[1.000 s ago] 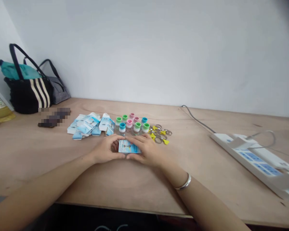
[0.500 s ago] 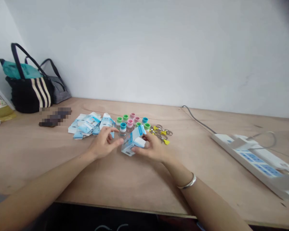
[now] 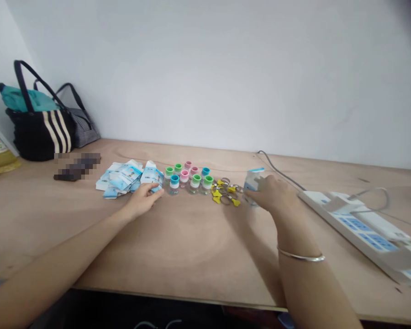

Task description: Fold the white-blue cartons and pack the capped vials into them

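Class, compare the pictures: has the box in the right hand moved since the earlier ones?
Yes. The box went right, past the yellow-tagged rings, towards the power strip, held by the right hand.

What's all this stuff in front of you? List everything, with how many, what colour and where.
Small bottles: nine, clear with four green, three pink, two blue tops, mid-table
Rings: several, overlapping, metallic with yellow tabs, right of bottles
Flat boxes: several, blue and white, piled left of bottles
Held box: one, blue and white, in right hand
Power strip: one, white with blue, right
Cable: one, grey, behind strip
Bags: two, black and grey-striped, back left
Bundle: one, teal, in black bag
Jug: one, yellowish, left edge
Blurred item: one, dark, before bags
Table: one, light brown, beneath
Wall: pale, behind
Bangle: one, silver, right wrist
Hands: two, left by boxes, right holding box
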`<state>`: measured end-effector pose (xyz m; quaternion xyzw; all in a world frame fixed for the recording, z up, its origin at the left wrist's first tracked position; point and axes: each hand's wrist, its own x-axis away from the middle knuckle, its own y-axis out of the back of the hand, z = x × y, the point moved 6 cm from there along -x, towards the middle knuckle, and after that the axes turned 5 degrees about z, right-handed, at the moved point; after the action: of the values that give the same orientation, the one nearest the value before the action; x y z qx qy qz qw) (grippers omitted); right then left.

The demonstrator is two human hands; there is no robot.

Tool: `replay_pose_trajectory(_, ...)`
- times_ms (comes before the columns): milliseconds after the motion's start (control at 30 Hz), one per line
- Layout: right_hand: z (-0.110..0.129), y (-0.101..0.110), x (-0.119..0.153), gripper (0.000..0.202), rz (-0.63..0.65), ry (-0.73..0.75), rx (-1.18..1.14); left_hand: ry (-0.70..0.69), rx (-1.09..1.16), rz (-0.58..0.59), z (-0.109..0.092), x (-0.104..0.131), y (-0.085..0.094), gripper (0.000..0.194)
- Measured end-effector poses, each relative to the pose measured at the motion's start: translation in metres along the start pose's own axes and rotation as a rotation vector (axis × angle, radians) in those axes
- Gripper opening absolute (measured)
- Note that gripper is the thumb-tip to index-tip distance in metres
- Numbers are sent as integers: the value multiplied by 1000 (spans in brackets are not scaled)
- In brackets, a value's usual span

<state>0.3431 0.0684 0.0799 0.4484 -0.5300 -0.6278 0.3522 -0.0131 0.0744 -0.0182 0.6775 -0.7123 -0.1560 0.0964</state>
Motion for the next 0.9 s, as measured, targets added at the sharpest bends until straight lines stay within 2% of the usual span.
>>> replay_pose_trajectory(133,-3,-12,-8,57,-18,72,-51,-73,-74,-83,-3,0,7,51)
replay_pose_trajectory(200,-5,-1,-4,65,-159,42,-110,-185,-113,-215,-12,3,16,46)
replay_pose_trajectory(267,0,17,10,67,-376,34,-220,-351,-142,-382,-26,11,27,37)
replay_pose_trajectory(333,17,33,29,49,-561,192,-414,-550,-214,-527,-44,25,35,25)
replay_pose_trajectory(400,44,37,48,34,-562,498,-622,-762,-340,-569,-62,39,35,13)
replay_pose_trajectory(467,65,36,64,32,-526,743,-764,-968,-453,-463,-76,51,27,7)
replay_pose_trajectory(533,78,32,78,40,-505,929,-825,-1115,-518,-235,-81,59,15,11)
replay_pose_trajectory(600,87,28,86,53,-428,1083,-824,-1174,-557,-24,-80,63,4,14)
replay_pose_trajectory(667,96,20,92,64,-273,1204,-760,-1194,-588,105,-76,65,-3,15)
replay_pose_trajectory(800,114,0,101,67,44,1299,-561,-1201,-627,280,-64,62,-16,14)
replay_pose_trajectory(900,121,-7,103,64,105,1261,-521,-1114,-654,402,-54,56,-23,14)
